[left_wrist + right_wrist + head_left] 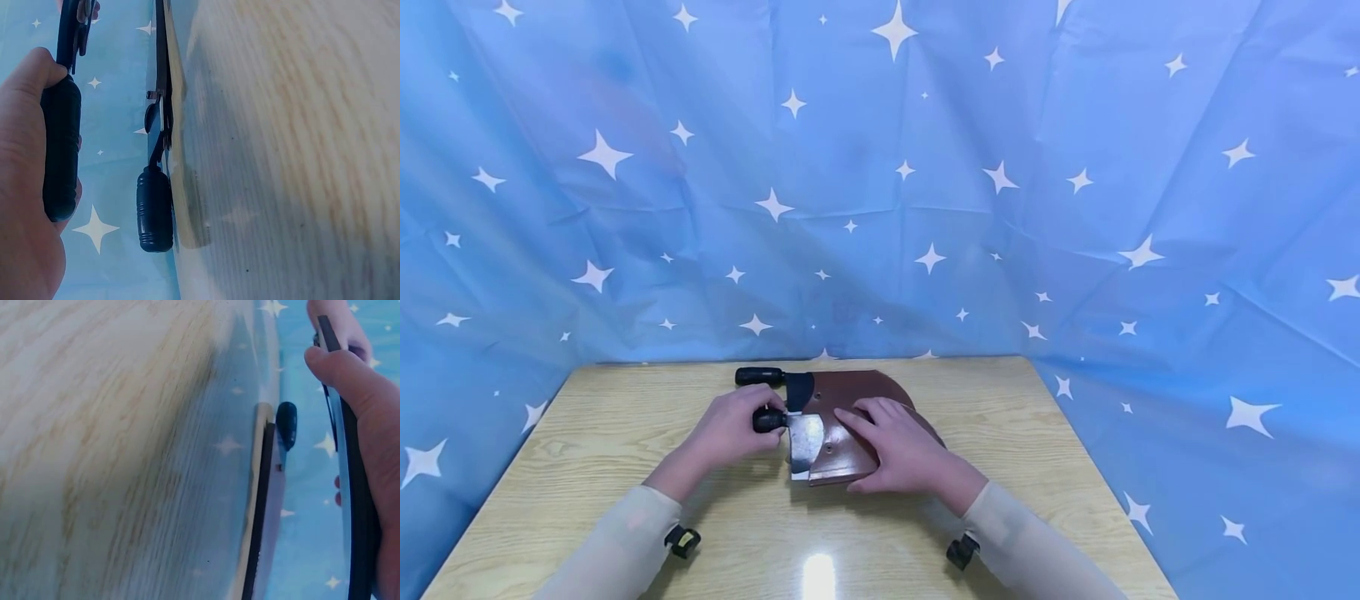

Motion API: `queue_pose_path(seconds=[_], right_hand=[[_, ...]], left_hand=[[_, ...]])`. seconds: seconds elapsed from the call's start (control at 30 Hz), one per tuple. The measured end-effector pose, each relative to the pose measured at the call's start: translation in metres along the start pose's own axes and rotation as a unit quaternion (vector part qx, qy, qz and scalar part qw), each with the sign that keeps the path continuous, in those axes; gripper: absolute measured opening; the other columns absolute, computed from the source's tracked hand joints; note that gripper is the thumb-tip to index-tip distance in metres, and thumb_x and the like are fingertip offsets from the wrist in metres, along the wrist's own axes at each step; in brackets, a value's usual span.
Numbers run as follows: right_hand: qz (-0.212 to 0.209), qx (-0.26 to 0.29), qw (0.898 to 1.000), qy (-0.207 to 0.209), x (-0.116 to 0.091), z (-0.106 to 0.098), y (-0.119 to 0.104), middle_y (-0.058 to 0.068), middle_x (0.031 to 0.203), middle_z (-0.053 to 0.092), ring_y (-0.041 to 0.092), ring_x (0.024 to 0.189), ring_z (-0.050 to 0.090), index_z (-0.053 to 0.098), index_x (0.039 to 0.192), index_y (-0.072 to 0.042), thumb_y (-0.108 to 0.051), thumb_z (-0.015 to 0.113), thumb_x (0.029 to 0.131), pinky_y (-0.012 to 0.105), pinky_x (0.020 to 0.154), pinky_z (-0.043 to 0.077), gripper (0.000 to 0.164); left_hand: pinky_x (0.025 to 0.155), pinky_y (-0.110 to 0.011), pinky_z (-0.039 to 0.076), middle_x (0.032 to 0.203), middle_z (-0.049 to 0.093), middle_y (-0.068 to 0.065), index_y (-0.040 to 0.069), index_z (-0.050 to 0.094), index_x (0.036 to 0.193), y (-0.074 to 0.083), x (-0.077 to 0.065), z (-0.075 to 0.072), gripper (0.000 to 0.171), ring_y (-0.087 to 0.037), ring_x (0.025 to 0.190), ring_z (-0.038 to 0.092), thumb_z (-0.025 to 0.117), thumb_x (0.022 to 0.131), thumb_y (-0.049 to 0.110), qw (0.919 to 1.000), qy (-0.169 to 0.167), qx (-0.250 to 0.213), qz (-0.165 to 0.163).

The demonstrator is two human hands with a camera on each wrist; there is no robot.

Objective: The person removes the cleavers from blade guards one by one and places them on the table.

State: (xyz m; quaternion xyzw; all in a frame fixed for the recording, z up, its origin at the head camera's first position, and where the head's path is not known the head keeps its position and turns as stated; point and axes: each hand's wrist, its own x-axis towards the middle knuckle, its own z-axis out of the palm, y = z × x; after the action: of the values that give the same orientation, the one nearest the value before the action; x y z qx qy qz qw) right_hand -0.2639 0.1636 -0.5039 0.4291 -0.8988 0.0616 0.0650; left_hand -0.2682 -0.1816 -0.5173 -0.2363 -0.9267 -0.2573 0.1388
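Lying beyond left hand [737, 427]: black handle [758, 377]

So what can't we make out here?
Near brown cover, partly: head view, behind the right hand.
Far brown cover, lower part: head view, behind the near one.
Near cover's end: right wrist view, cut off by bottom edge.
Rivet detail: head view, too small.

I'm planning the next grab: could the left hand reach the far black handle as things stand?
Probably not: the left hand grips the nearer black handle. Otherwise the way looks free, with nothing covering the far black handle.
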Motion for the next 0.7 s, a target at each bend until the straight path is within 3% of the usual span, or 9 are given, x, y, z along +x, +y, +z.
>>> queue_pose_path(seconds=[0.7], right_hand=[[-0.003, 0.0, 1.0, -0.001, 0.0042, -0.005, -0.0012, 0.003, 0.154, 0.049, 0.022, 0.141, 0.048, 0.035, 0.175, -0.032, -0.081, 0.079, 0.084, 0.05, 0.12, 0.043, 0.112]], left_hand=[[0.086, -0.045, 0.058, 0.104, 0.072, 0.017, 0.029, 0.075, 0.105, -0.0009, 0.0008, -0.0068, 0.03, -0.014, 0.094, 0.07, 0.092, 0.08, 0.03, 0.9998, 0.007, -0.015, -0.006]])
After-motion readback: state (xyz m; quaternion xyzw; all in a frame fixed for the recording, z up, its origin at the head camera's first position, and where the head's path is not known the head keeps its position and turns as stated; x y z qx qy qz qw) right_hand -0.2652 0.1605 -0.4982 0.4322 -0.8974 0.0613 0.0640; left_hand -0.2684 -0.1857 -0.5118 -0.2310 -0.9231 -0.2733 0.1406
